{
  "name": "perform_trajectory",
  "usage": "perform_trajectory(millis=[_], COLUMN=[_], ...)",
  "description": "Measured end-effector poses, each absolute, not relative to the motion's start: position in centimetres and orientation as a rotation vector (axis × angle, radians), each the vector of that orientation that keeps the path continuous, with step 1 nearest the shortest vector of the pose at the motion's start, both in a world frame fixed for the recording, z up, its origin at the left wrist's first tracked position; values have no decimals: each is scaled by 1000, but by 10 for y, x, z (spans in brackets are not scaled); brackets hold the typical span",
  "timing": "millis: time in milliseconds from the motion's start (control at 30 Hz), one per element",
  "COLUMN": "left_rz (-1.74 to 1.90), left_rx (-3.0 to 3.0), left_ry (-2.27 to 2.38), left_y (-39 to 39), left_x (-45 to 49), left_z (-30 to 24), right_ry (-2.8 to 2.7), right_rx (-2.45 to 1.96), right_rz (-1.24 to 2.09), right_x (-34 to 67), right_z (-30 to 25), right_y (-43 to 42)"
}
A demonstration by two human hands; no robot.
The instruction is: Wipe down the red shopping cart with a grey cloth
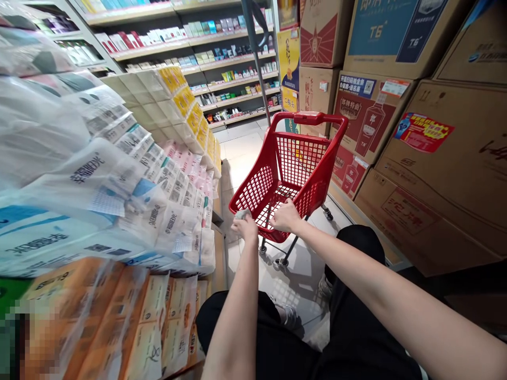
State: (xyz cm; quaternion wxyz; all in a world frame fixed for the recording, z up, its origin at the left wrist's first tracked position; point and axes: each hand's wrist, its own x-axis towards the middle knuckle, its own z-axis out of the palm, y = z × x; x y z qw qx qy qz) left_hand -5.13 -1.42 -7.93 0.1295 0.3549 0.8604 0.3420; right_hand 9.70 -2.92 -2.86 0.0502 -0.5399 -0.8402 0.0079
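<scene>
A red plastic shopping trolley (287,163) with a mesh basket and small castors stands in front of me on the tiled floor. My left hand (244,228) holds a small pale packet (243,214) at the basket's near rim. What the packet is, I cannot tell. My right hand (285,216) curls over the near rim a little to the right. The basket's inside looks bare where the mesh shows, though my hands hide part of it.
Wrapped tissue packs (119,179) are stacked high along the left, above orange-printed packs (119,316). Large printed cardboard cartons (428,158) wall the right side. Shelves of boxed goods (190,58) stand ahead beyond the tiled aisle, with a dark pole (257,68) in front.
</scene>
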Motion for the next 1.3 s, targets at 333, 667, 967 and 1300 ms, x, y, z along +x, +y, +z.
perform_trajectory(millis=[333, 667, 967, 1300], left_rz=[996, 1002, 893, 1137], left_rx=[1160, 1161, 1060, 1092], left_ry=[2577, 2546, 2445, 2305], left_y=[-38, -35, -5, -11], left_x=[-15, -15, -56, -39], left_z=[-77, -74, -60, -81], right_ry=[-2532, -2554, -2579, -2642], right_rx=[-1618, -1518, -1499, -1625], right_rz=[7, -43, -43, -53], right_x=[95, 106, 103, 121], right_z=[-35, -37, -38, -34], right_y=[-24, -21, -14, 5])
